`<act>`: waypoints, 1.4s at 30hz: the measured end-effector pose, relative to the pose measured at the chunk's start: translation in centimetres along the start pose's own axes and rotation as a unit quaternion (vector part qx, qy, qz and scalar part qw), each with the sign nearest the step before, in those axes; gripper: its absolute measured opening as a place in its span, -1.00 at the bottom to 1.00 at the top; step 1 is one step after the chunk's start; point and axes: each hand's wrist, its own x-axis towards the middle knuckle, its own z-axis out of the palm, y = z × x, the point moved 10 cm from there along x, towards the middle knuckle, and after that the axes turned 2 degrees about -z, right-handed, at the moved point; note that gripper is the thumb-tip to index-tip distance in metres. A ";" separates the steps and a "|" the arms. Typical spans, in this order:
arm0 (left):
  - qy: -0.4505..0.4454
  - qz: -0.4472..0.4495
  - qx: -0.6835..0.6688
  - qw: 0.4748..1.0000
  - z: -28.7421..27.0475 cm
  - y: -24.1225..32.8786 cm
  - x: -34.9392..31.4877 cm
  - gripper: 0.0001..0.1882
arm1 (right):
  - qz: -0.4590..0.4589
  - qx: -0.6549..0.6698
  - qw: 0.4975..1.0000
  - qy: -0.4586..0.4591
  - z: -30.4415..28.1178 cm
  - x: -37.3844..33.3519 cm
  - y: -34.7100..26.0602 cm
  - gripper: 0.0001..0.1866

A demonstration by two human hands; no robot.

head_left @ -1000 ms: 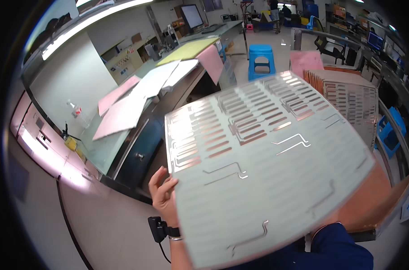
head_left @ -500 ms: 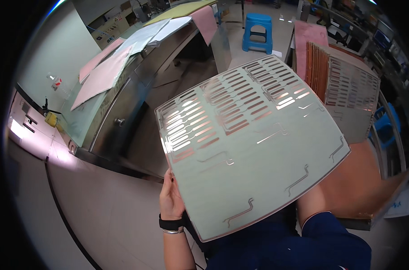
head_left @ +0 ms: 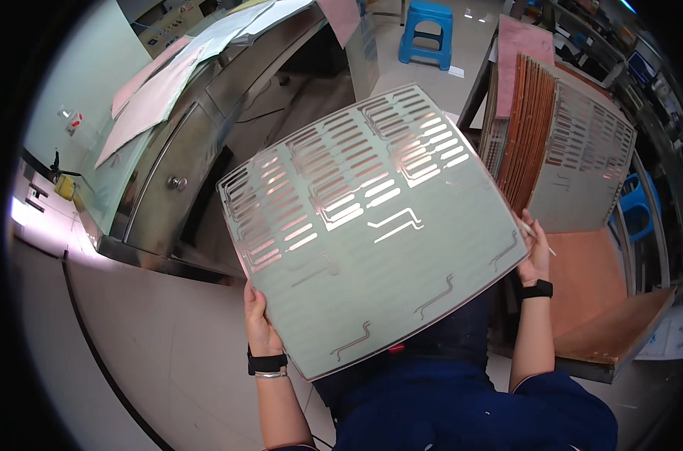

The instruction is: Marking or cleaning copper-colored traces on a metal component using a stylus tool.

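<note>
Hanging on the pale wall at the far left is a small red-and-white label (head_left: 74,120), with a little yellow box (head_left: 65,186) lower down the same wall. Pink and white sheets (head_left: 155,84) lie across the top of the grey metal cabinet (head_left: 168,188). A blue stool (head_left: 427,31) stands on the floor beyond. At the right, a stack of copper-edged boards (head_left: 533,128) leans upright on a wooden cart (head_left: 604,301), with a pink sheet (head_left: 523,46) behind it.

The left hand (head_left: 258,319) grips the lower left edge of a large pale green panel (head_left: 371,233) patterned with shiny slots, fingers curled around the rim. The right hand (head_left: 537,252) clasps the panel's right edge and also pinches a thin white stick (head_left: 535,234). The panel is held tilted in front of the chest, between cabinet and cart.
</note>
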 end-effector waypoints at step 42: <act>0.040 0.001 0.072 0.997 -3.4 -1.7 -0.5 -0.45 | -0.324 -0.736 0.528 -0.274 16.7 -9.4 9.2 -0.55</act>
